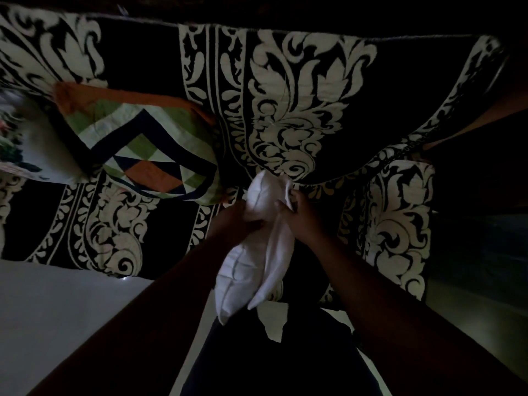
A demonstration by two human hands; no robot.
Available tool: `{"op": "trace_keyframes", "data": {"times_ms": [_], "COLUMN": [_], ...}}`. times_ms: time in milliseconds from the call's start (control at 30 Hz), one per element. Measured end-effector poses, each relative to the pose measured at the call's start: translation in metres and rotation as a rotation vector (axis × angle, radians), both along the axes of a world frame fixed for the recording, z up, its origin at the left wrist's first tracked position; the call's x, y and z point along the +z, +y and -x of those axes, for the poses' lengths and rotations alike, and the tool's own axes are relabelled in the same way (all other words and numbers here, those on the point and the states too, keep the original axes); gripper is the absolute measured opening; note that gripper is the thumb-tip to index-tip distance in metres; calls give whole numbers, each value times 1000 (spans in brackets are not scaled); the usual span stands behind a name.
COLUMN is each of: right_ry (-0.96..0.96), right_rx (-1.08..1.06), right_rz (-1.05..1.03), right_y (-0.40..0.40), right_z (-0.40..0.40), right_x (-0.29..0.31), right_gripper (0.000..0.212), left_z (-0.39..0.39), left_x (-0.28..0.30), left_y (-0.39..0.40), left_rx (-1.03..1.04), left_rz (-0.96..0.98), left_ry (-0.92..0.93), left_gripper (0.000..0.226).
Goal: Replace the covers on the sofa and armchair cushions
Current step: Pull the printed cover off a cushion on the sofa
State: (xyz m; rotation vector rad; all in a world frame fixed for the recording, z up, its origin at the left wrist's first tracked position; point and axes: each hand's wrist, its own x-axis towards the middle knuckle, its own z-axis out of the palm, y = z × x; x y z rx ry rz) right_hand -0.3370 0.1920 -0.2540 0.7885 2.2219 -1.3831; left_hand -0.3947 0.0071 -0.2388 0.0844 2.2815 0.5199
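A white cushion (245, 270) is held upright in front of the sofa (300, 110), probably so that a white cover (281, 244) can be worked along its side. The left hand (237, 221) is closed around the cushion's upper part; the right hand (297, 212) is pinched narrowly on the cover's edge. 1 patchwork cushion (143, 141) lies on the seat, well apart.

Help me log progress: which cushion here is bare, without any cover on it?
The plain white cushion, gripped by the left hand and right hand. The patchwork cushion on the sofa wears orange, green and navy.
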Motion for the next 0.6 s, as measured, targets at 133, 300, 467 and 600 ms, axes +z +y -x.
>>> {"op": "trace_keyframes", "data": {"times_ms": [133, 300, 467, 600], "right_ry": [0, 160, 291, 417], "right_rx": [37, 22, -30, 64], "right_rz": [-45, -35, 145, -7], "right_y": [1, 24, 42, 54], "right_z": [-13, -29, -35, -19], "right_x": [-3, 26, 91, 152], "right_gripper": [63, 88, 69, 61], "left_z": [-9, -22, -14, -6], "left_x": [11, 43, 114, 189], "left_y": [12, 7, -3, -13], "left_rx": [-142, -69, 10, 43], "left_rz": [53, -96, -259, -385], "left_ry": [126, 173, 151, 108], "left_gripper": [49, 44, 45, 35]}}
